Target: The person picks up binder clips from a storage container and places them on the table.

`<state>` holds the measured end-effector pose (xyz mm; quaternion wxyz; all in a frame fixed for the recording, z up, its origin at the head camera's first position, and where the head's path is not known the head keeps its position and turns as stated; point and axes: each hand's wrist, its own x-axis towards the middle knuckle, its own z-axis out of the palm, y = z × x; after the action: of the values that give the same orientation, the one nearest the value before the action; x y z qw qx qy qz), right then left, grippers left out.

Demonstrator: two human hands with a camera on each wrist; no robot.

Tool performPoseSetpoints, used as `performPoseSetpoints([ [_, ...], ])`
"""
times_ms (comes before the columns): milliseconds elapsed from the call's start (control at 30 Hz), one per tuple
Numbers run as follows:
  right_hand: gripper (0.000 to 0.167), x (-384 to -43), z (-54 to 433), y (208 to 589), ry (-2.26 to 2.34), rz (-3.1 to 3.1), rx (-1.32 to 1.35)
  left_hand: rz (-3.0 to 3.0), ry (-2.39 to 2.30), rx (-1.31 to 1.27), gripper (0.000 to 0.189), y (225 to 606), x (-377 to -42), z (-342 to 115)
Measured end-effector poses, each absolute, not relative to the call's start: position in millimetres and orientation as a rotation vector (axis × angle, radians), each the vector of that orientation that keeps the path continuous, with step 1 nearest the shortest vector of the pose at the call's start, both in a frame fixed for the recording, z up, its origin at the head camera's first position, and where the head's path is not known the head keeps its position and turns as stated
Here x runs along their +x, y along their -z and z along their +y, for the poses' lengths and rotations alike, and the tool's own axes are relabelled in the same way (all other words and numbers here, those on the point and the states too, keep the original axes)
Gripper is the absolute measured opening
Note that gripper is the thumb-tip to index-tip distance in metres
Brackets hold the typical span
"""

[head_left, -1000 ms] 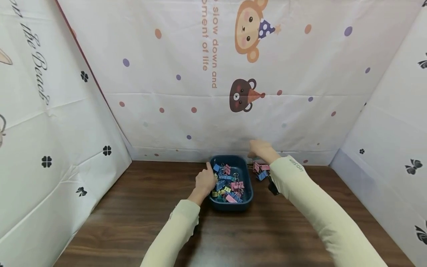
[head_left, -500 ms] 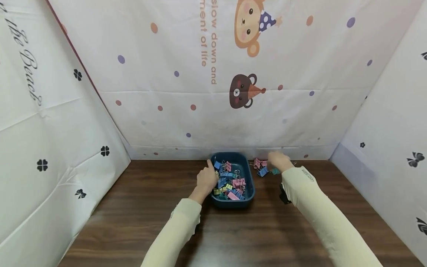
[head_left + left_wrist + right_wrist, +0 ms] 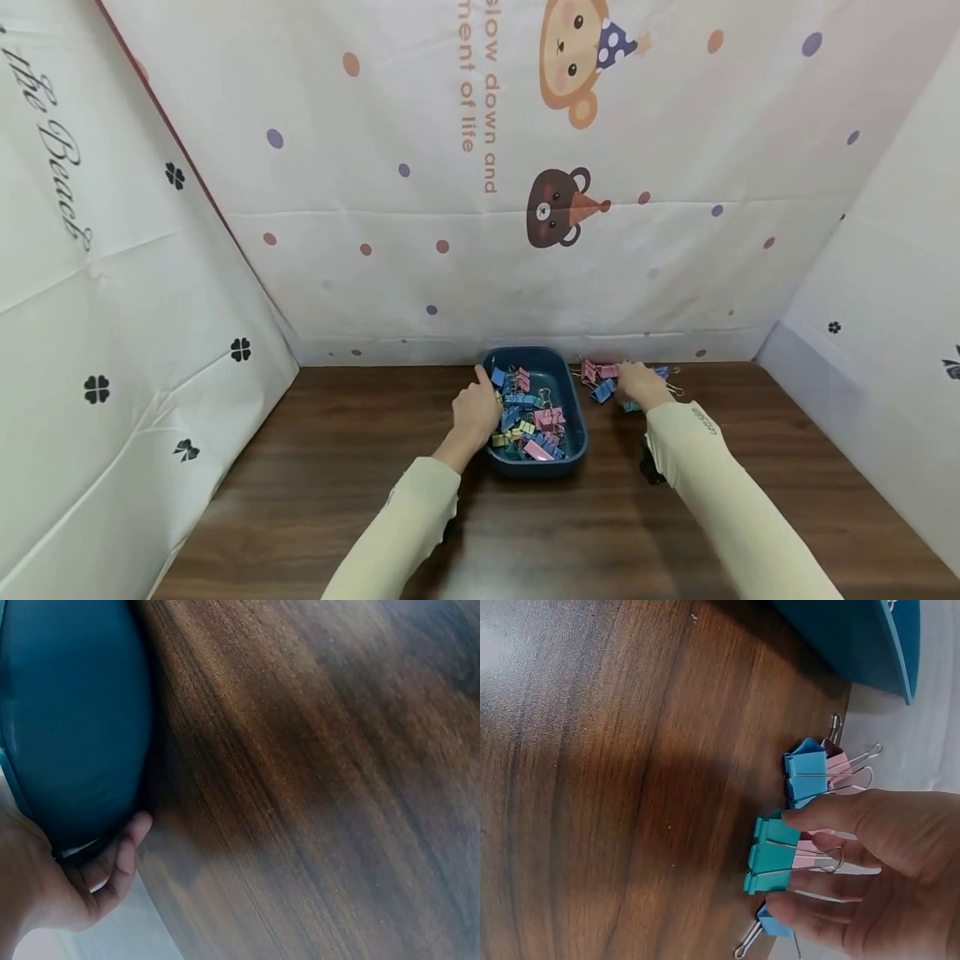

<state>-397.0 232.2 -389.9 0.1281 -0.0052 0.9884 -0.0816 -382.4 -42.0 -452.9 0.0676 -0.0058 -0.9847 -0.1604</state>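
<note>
A dark blue plastic bin (image 3: 581, 433) holds a heap of binder clips (image 3: 547, 419) in pink, blue, yellow and green. My left hand (image 3: 476, 410) grips its left side; in the left wrist view the fingers (image 3: 124, 859) curl against the bin's outer wall (image 3: 75, 720). To the right of the bin, my right hand (image 3: 642, 385) reaches down among loose clips. In the right wrist view its thumb and fingers are spread around a teal binder clip (image 3: 774, 855), thumb tip at one end. A blue clip (image 3: 808, 774) and a pink clip (image 3: 838, 761) lie beside the thumb.
Another blue clip (image 3: 771, 922) lies below the fingertips in the right wrist view. The brown wood-grain table (image 3: 337, 467) meets a printed white cloth backdrop (image 3: 375, 292) just behind the bin and clips. Cloth walls also stand left and right.
My right hand has moved from above the bin's right edge rightward and down to the loose clips. The left hand stays at the bin's side. The head view has shifted slightly.
</note>
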Motion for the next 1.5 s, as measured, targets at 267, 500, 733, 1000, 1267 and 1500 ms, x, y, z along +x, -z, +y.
performPoseSetpoints([
  [267, 0.03, -395.0, 239.2, 392.9, 0.262, 2.927, -0.065, -2.972, 0.486, -0.034, 0.075, 454.2, -380.8, -37.7],
  [500, 0.025, -399.7, 236.2, 394.6, 0.189, 2.92, -0.106, -2.98, 0.443, 0.015, 0.077, 452.6, -379.5, -41.2],
  [733, 0.019, -398.9, 239.2, 404.2, 0.166, 2.898, -0.171, -3.014, 0.487, -0.018, 0.079, 455.7, -380.5, -45.6],
  [1000, 0.011, -405.2, 238.3, 383.4, 0.174, 2.927, -0.122, -3.022, 0.577, -0.017, 0.079, 449.9, -381.0, -44.5],
  [1267, 0.024, -404.3, 218.4, 336.1, 0.139, 3.003, -0.132, -3.022, 0.56, 0.012, 0.082, 448.9, -380.7, -41.4],
  [1500, 0.026, -398.6, 177.9, 323.1, 0.126, 3.068, -0.348, -3.021, 0.531, 0.011, 0.081, 448.4, -378.7, -38.7],
])
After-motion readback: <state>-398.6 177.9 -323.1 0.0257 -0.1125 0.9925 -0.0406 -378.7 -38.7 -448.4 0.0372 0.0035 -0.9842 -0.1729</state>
